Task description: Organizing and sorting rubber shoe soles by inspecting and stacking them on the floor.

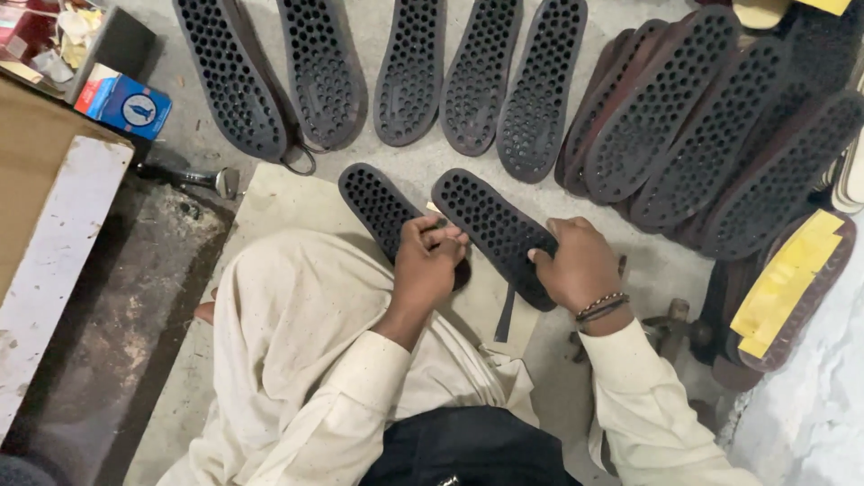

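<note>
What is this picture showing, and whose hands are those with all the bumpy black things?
A camera worn on a person's head looks down, so you see that person's own two hands. The black bumpy things are rubber shoe soles. The left hand and the right hand both hold one dark sole. Another sole lies beside it on a flat board. A row of soles lies on the floor ahead, with a pile of soles to the right. A small blue box sits at upper left.

Both hands [504, 265] on studded sole [495, 229]
</note>
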